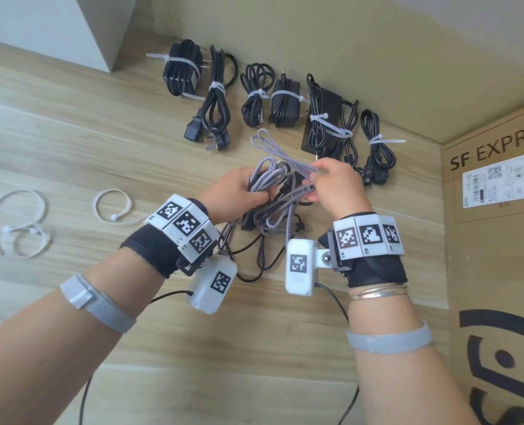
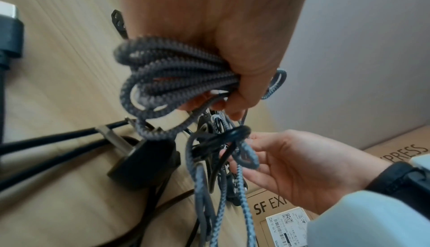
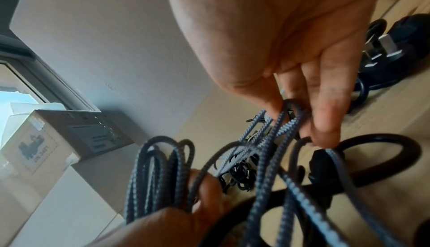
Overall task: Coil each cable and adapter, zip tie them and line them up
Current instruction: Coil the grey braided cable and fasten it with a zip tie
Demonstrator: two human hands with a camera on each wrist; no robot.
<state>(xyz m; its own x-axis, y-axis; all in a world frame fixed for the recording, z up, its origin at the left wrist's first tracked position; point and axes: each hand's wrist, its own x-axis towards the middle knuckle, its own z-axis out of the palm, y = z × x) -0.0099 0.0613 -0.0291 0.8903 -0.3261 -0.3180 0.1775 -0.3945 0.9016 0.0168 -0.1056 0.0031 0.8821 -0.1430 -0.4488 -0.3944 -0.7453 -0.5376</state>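
A grey braided cable (image 1: 273,176) hangs between both hands above the wooden floor. My left hand (image 1: 239,191) grips a bundle of its coils (image 2: 177,74). My right hand (image 1: 331,182) pinches a loose loop of the same cable (image 3: 286,120) between thumb and fingers. Loose strands (image 2: 244,155) hang down, tangled with a thin black cable (image 1: 254,256) that lies on the floor below. Along the wall lies a row of several black cables and adapters, each bound with a white zip tie, from a black adapter (image 1: 181,69) on the left to a cable bundle (image 1: 377,142) on the right.
Several loose white zip ties (image 1: 21,222) lie on the floor at the left, one (image 1: 113,207) nearer my left wrist. A brown cardboard box (image 1: 493,240) stands at the right. A white box (image 1: 40,29) sits at the back left. A black plug (image 2: 142,166) rests under the cable.
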